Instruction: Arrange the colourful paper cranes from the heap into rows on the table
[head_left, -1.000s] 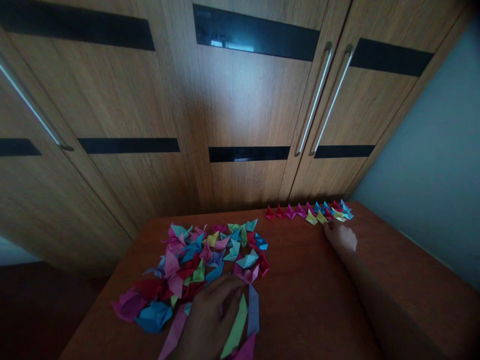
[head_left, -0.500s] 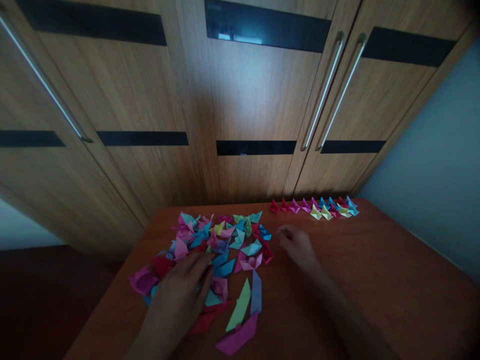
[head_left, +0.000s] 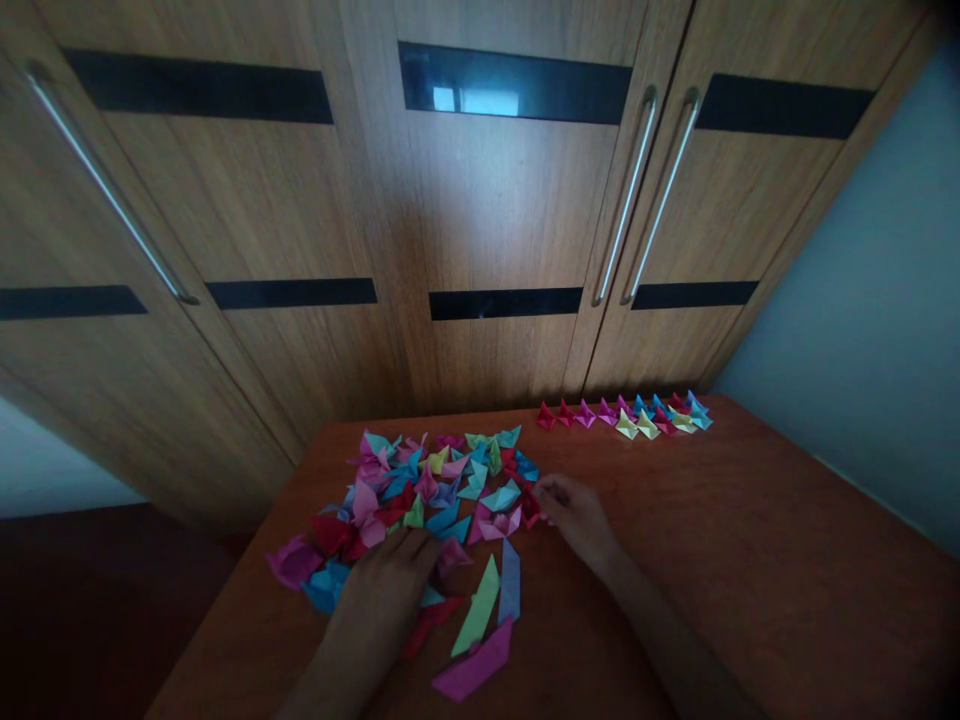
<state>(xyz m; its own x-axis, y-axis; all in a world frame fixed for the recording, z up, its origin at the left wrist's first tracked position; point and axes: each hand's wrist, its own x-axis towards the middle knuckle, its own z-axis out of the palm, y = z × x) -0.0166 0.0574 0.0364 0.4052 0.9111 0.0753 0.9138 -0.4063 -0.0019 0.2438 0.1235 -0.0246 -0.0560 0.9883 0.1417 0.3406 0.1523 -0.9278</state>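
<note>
My left hand (head_left: 394, 572) lies low over the front of a pile of folded paper boats, its fingers curled. A pink paper boat (head_left: 453, 557) sticks out at its fingertips; the grip itself is hidden behind the hand. At the pile's right edge, my right hand (head_left: 576, 515) has its thumb and fingers closed at a dark red paper boat (head_left: 530, 505). Beside that boat are a light pink boat (head_left: 499, 524) and a pale teal boat (head_left: 501, 497). Flat green (head_left: 476, 607), lavender (head_left: 510, 582) and magenta (head_left: 476, 662) boats lie in front.
Several opened small boats, including a yellow one (head_left: 627, 425), stand in rows at the table's back right. Behind the brown table (head_left: 675, 560) rises a wooden wardrobe (head_left: 510, 200) with metal handles. A pale wall (head_left: 862, 350) is on the right.
My right hand has come down and left to the dark red boat. My left hand has shifted slightly right, and the pink boat by its fingers has moved up and right.
</note>
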